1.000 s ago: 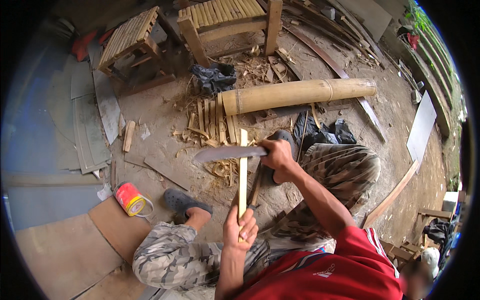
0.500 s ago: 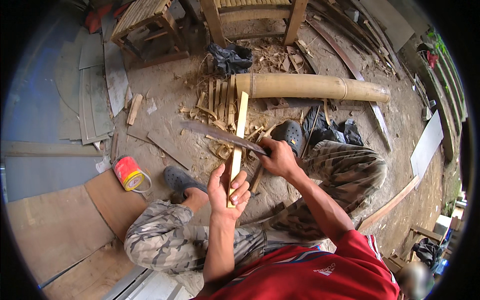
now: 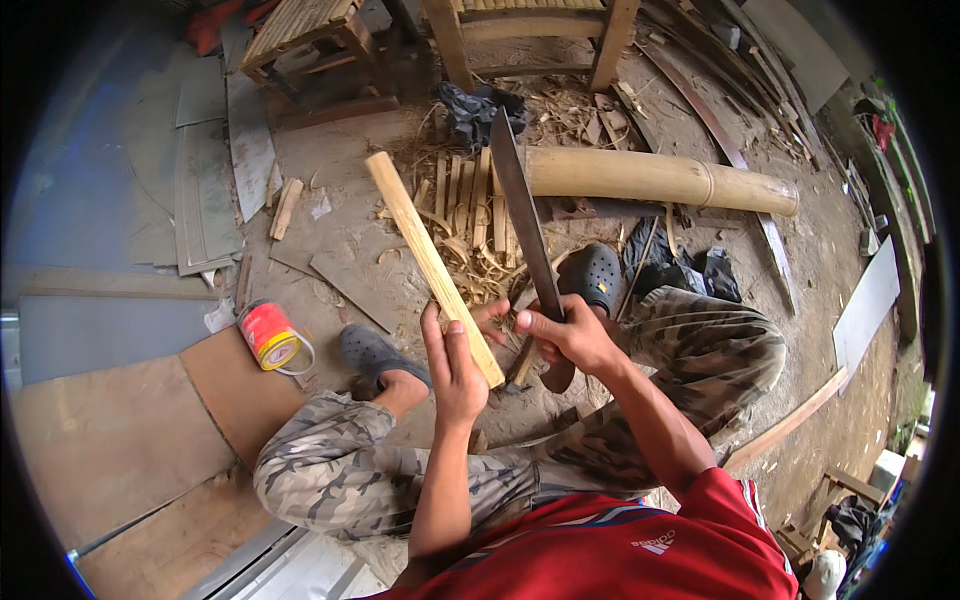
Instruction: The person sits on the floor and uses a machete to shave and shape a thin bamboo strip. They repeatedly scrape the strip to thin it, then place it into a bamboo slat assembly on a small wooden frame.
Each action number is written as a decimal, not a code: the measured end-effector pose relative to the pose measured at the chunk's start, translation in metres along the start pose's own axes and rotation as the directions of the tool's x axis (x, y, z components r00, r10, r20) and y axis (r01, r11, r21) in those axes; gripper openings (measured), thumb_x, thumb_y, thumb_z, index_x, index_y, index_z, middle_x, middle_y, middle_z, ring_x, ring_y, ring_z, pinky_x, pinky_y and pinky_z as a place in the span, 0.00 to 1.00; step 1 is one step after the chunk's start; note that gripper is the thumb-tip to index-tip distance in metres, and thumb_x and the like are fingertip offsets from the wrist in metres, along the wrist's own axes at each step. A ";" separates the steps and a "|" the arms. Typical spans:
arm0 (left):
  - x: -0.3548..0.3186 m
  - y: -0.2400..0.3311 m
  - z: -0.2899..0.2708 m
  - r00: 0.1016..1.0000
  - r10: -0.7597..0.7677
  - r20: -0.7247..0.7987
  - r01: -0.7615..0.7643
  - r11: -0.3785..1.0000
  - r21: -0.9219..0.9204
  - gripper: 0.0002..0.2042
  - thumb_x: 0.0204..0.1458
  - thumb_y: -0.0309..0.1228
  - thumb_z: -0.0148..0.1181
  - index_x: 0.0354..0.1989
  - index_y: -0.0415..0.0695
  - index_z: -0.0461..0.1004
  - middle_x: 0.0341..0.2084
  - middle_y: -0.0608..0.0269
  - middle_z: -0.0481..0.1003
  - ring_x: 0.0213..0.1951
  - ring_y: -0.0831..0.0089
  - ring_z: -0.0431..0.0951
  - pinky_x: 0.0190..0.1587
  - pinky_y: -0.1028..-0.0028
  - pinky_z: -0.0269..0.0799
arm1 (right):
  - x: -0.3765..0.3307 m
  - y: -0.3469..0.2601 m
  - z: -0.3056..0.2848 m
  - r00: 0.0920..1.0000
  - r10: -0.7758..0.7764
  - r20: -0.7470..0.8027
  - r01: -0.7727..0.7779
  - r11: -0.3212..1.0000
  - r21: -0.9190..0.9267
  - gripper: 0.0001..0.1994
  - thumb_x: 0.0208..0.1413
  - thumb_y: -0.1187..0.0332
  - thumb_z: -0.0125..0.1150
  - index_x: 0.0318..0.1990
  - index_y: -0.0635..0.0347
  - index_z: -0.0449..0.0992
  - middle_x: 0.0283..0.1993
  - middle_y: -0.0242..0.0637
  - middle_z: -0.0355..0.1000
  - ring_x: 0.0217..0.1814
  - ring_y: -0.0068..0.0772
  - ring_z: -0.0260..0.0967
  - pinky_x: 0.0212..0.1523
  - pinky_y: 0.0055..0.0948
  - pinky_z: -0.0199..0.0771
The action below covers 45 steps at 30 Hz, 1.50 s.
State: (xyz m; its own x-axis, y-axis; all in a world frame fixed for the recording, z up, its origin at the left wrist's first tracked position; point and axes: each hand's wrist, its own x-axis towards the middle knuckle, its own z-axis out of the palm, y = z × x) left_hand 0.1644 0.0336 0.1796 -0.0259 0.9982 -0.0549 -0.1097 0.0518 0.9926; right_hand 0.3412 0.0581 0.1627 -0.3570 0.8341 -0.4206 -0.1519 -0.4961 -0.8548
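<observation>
Your left hand is curled around a pale strip near its lower end, with some fingers reaching out past its right edge. The strip slants up and away to the left, its far end raised clear of your hand. Your right hand is closed around the grip of a big knife, its thumb lying toward the blade. The knife points up and a little left, its blade apart from the strip, so the two spread like an open V.

Past the strip and the blade, a loose heap of curled shavings lies on the ground, with a row of short cut pieces just beyond. A thick bamboo pole lies to the right of that row, the knife passing in front of its left end. Your feet, in dark clogs, flank the shavings, and your knees are bent outward in camouflage trousers.

Left of your left foot sits a red and yellow can, tilted in view, beside a brown board. Farther out, a crumpled black bag lies near a slatted bench, with a slatted stool to its left.
</observation>
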 end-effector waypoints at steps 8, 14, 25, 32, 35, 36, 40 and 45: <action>0.012 0.000 0.005 0.978 0.206 0.020 -0.207 0.974 0.094 0.20 0.69 0.36 0.24 0.65 0.45 0.34 0.65 0.39 0.59 0.60 0.56 0.69 0.63 0.60 0.62 | -0.003 0.013 0.023 0.994 0.048 0.096 -0.058 0.993 0.101 0.15 0.53 0.62 0.72 0.39 0.65 0.77 0.19 0.28 0.67 0.16 0.19 0.60 0.18 0.23 0.57; 0.017 0.013 -0.007 0.976 0.210 -0.062 -0.211 0.978 -0.002 0.20 0.67 0.27 0.40 0.64 0.40 0.46 0.62 0.34 0.62 0.58 0.54 0.71 0.64 0.58 0.63 | 0.001 0.009 0.011 0.999 0.034 0.015 -0.037 0.946 0.323 0.10 0.53 0.73 0.69 0.39 0.67 0.76 0.22 0.31 0.68 0.16 0.22 0.62 0.16 0.25 0.61; 0.029 0.053 -0.054 0.841 0.072 -0.537 -0.155 0.982 -0.111 0.16 0.56 0.26 0.62 0.52 0.40 0.66 0.36 0.57 0.78 0.32 0.70 0.81 0.31 0.75 0.80 | -0.001 -0.017 -0.022 0.989 -0.047 -0.137 0.098 0.912 0.399 0.08 0.58 0.67 0.65 0.35 0.63 0.74 0.22 0.33 0.68 0.15 0.22 0.59 0.18 0.27 0.62; 0.008 0.063 -0.076 0.952 -0.111 -0.286 0.100 0.994 -0.053 0.13 0.56 0.23 0.58 0.48 0.35 0.70 0.29 0.59 0.77 0.27 0.74 0.78 0.28 0.79 0.76 | -0.001 -0.023 -0.033 0.946 -0.019 -0.323 0.185 0.851 0.491 0.12 0.60 0.62 0.63 0.32 0.58 0.69 0.23 0.35 0.66 0.13 0.22 0.55 0.17 0.27 0.59; -0.003 0.067 -0.090 0.910 -0.392 0.137 0.379 0.918 0.114 0.12 0.55 0.24 0.58 0.47 0.35 0.73 0.26 0.61 0.76 0.24 0.77 0.77 0.27 0.81 0.73 | 0.001 -0.024 -0.041 0.914 -0.027 -0.405 0.223 0.868 0.444 0.14 0.58 0.61 0.65 0.31 0.57 0.68 0.20 0.32 0.63 0.13 0.21 0.55 0.17 0.27 0.59; -0.006 0.066 -0.087 0.855 -0.477 0.205 0.438 0.874 0.209 0.12 0.58 0.26 0.56 0.48 0.35 0.74 0.24 0.63 0.75 0.22 0.81 0.74 0.26 0.82 0.71 | 0.001 -0.027 -0.042 0.903 -0.029 -0.428 0.229 0.877 0.423 0.15 0.57 0.60 0.67 0.30 0.57 0.67 0.18 0.30 0.61 0.13 0.21 0.56 0.17 0.26 0.59; -0.011 0.058 -0.065 0.603 -0.624 0.497 0.498 0.781 0.376 0.17 0.65 0.35 0.45 0.51 0.33 0.73 0.23 0.65 0.73 0.21 0.83 0.71 0.24 0.83 0.67 | -0.001 -0.029 -0.044 0.885 -0.057 -0.461 0.232 0.914 0.332 0.16 0.58 0.59 0.66 0.30 0.57 0.67 0.17 0.29 0.61 0.13 0.21 0.57 0.17 0.25 0.60; -0.019 0.043 -0.034 0.688 -0.578 0.439 0.541 0.812 0.220 0.16 0.68 0.34 0.40 0.49 0.36 0.71 0.18 0.69 0.66 0.14 0.86 0.60 0.18 0.85 0.59 | 0.001 -0.033 -0.045 0.806 -0.123 -0.579 0.166 0.986 0.021 0.18 0.60 0.57 0.63 0.27 0.64 0.72 0.19 0.31 0.67 0.16 0.20 0.62 0.18 0.28 0.62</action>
State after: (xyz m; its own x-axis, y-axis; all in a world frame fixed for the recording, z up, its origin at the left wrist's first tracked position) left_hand 0.1267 0.0161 0.2201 0.4815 0.6709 -0.5639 0.1159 0.5890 0.7998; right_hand 0.3870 0.0859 0.1766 0.2652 0.8730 -0.4094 -0.2284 -0.3557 -0.9063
